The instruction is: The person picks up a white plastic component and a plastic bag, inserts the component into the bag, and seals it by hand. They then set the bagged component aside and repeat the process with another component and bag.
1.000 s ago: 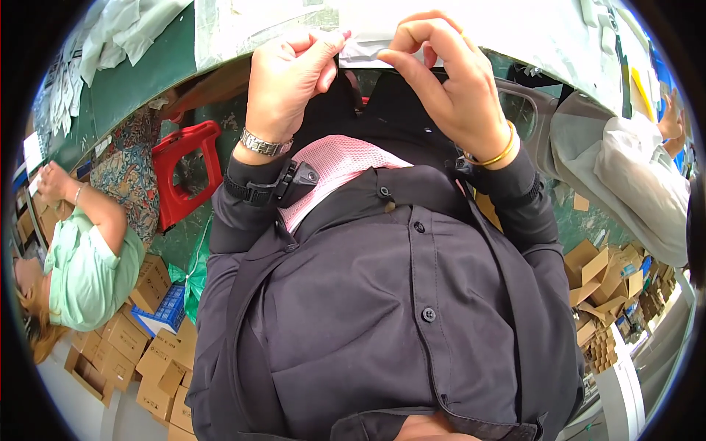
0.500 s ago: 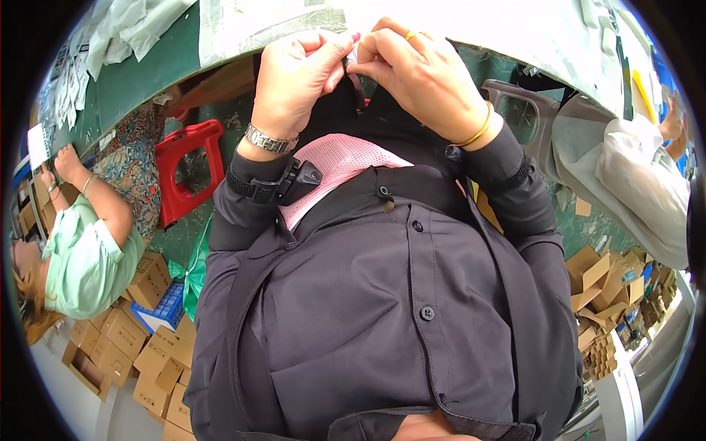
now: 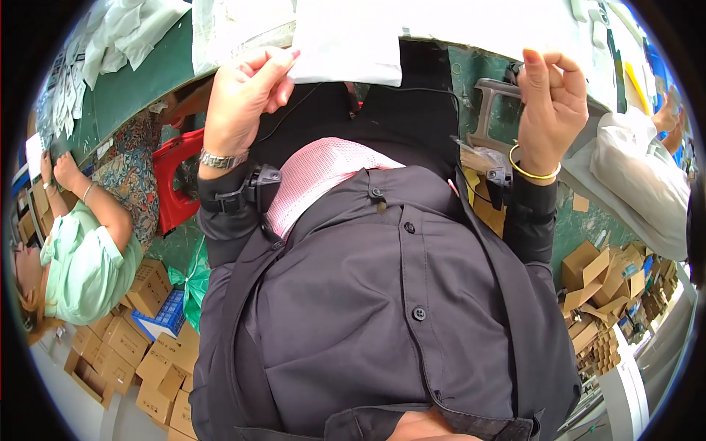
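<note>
A flat white bag or sheet (image 3: 349,48) hangs over the near edge of the table. My left hand (image 3: 250,95), with a metal watch at its wrist, pinches the bag's left edge between thumb and finger. Off to the right, my right hand (image 3: 551,99) is raised apart from the bag. Its fingers are curled in and the thumb points up. Whether anything small sits in those fingers is hidden. A yellow bangle circles that wrist.
White bags (image 3: 121,33) lie on the green table (image 3: 162,55) at left. A person (image 3: 88,257) in light green works there beside a red stool (image 3: 176,184). A grey chair (image 3: 485,110) stands at right, near another person's arm (image 3: 668,121). Cardboard boxes (image 3: 162,367) are stacked behind.
My hands, close together before, have moved apart: the left to the left, the right far to the right and lower. The white bag now shows between them.
</note>
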A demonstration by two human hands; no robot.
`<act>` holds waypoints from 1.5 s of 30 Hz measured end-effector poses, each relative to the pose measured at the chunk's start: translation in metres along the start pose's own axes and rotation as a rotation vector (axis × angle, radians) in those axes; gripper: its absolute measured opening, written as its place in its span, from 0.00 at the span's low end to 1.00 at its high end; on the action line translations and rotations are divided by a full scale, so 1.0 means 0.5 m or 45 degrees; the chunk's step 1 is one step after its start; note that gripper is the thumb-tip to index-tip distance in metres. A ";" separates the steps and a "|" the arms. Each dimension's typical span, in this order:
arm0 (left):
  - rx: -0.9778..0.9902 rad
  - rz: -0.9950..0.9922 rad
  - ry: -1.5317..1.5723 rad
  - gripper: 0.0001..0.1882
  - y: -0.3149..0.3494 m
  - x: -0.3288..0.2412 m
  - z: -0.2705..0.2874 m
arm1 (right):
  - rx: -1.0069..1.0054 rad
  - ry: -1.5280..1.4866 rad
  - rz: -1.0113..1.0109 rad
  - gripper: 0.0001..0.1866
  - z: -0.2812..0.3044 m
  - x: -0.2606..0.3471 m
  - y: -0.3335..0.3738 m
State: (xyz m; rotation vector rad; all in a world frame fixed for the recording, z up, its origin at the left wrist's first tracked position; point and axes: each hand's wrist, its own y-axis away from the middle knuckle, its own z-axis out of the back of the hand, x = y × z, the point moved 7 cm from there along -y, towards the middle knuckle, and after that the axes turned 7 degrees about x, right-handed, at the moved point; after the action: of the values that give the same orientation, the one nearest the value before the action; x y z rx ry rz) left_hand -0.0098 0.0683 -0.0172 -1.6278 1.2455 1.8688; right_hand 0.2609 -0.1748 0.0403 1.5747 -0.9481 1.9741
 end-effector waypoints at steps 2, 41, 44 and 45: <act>-0.048 0.019 -0.117 0.13 0.017 0.003 0.036 | 0.078 0.393 0.133 0.11 -0.008 0.009 0.009; -0.661 -0.968 -0.833 0.08 -0.104 -0.105 -0.030 | 0.272 0.512 0.477 0.17 -0.261 -0.023 -0.123; -0.677 -0.973 -1.002 0.09 -0.110 -0.105 -0.038 | 0.253 0.518 0.465 0.17 -0.260 -0.027 -0.123; -0.674 -0.978 -1.004 0.09 -0.113 -0.104 -0.040 | 0.241 0.523 0.473 0.16 -0.260 -0.028 -0.124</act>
State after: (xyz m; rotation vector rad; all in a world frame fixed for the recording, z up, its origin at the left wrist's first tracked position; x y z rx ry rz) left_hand 0.0587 0.0972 0.0110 -1.0886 -0.1982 2.0154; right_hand 0.2221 -0.0363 0.0262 1.0624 -0.9517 2.5803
